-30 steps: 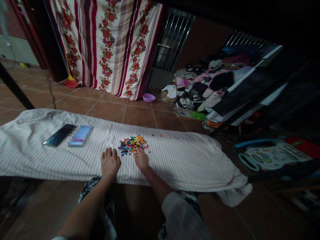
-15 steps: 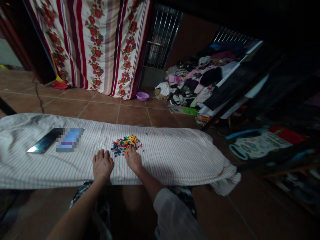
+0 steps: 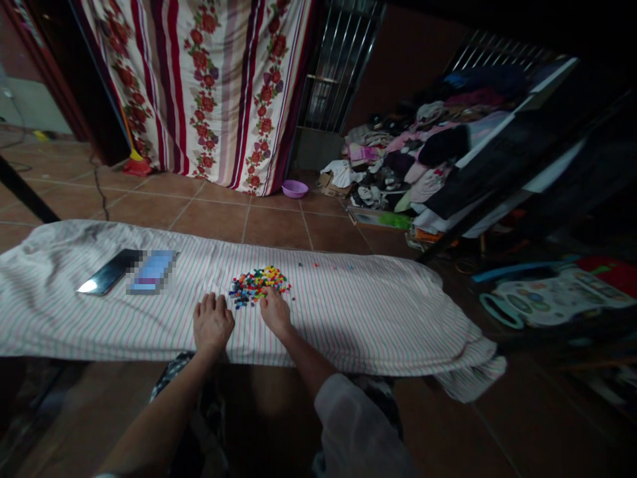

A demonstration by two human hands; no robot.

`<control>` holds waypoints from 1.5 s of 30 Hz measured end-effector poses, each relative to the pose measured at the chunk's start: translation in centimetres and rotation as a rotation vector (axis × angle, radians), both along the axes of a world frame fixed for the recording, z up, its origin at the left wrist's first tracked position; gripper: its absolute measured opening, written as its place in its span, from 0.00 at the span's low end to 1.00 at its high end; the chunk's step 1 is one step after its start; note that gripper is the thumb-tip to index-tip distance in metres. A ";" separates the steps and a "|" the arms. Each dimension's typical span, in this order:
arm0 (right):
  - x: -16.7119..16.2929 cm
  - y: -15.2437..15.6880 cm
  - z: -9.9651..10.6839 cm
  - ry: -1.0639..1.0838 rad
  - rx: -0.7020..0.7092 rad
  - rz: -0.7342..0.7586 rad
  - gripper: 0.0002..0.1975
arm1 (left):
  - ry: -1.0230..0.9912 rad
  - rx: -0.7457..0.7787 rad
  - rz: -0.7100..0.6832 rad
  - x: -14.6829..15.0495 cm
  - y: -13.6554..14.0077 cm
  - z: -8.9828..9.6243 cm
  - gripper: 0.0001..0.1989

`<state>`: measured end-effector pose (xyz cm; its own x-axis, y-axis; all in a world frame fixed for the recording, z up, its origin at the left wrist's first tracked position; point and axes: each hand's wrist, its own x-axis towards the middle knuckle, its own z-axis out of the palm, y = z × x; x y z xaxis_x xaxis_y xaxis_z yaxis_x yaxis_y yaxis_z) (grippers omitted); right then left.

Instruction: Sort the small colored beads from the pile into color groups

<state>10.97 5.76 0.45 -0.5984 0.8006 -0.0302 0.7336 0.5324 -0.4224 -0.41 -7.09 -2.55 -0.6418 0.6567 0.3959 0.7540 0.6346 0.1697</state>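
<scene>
"Head view, foreground: how do the hands stand?"

"The left hand (image 3: 213, 322) lies palm down on the striped cloth (image 3: 378, 325), its fingers extended and slightly parted; no object shows in it, though the palm is hidden. The right hand (image 3: 275, 311) has its fingers bent and drawn together at the near right edge of the pile of small coloured pieces (image 3: 249, 283); whether it pinches one cannot be told."

"And how would these pieces handle?"

"Judged by eye, each is light, stiff and probably smooth: hard to break, but apt to skid or scatter. The likely best hold is thumb and fingertip on opposite sides of a single piece, preferably at the pile's loose fringe."

"What lies beyond?"

"Left of the pile rest a dark flat device (image 3: 108, 273) and a second device (image 3: 152, 271), its screen obscured. Four separate pieces (image 3: 315, 265) form a spaced row near the cloth's far edge. Farther off, a purple basin (image 3: 295, 190) stands on the tiled floor (image 3: 213, 216), just beside a flowered curtain (image 3: 229, 93)."
</scene>
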 end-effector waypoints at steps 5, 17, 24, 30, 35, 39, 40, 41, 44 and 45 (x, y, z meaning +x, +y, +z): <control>-0.4 0.9 0.2 0.010 -0.006 0.016 0.14 | 0.015 0.009 0.005 0.0 0.0 -0.2 0.20; -1.5 1.7 0.4 -0.102 0.008 0.016 0.19 | -0.045 0.032 -0.001 0.1 0.0 0.2 0.20; -2.2 2.8 1.4 -0.132 -0.069 0.008 0.15 | 0.001 0.005 -0.008 0.1 -0.1 0.3 0.20; -3.3 3.1 2.1 -0.201 -0.040 -0.009 0.14 | 0.037 0.011 -0.003 0.1 -0.1 0.0 0.19; -4.2 2.9 2.3 -0.209 -0.034 -0.045 0.16 | 0.039 0.015 0.000 0.2 -0.1 0.3 0.20; -4.0 2.6 2.4 -0.164 -0.040 -0.070 0.15 | 0.030 0.026 -0.008 0.2 -0.1 0.5 0.19; -3.8 2.5 2.4 -0.145 -0.032 -0.069 0.14 | 0.023 0.032 -0.008 0.2 0.0 0.5 0.19; -3.6 2.4 2.4 -0.125 -0.022 -0.067 0.14 | 0.014 0.038 -0.008 0.2 0.0 0.5 0.19; -2.6 2.1 2.0 -0.060 0.006 -0.060 0.13 | -0.006 0.045 -0.009 0.2 0.0 0.4 0.19; -2.3 2.2 1.8 -0.034 0.006 -0.057 0.12 | -0.002 0.040 -0.008 0.2 0.0 0.4 0.19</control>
<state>8.67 7.91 2.20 -0.5506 0.8336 -0.0445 0.7766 0.4920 -0.3934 -0.23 -7.11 -2.13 -0.6374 0.6454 0.4209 0.7586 0.6215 0.1958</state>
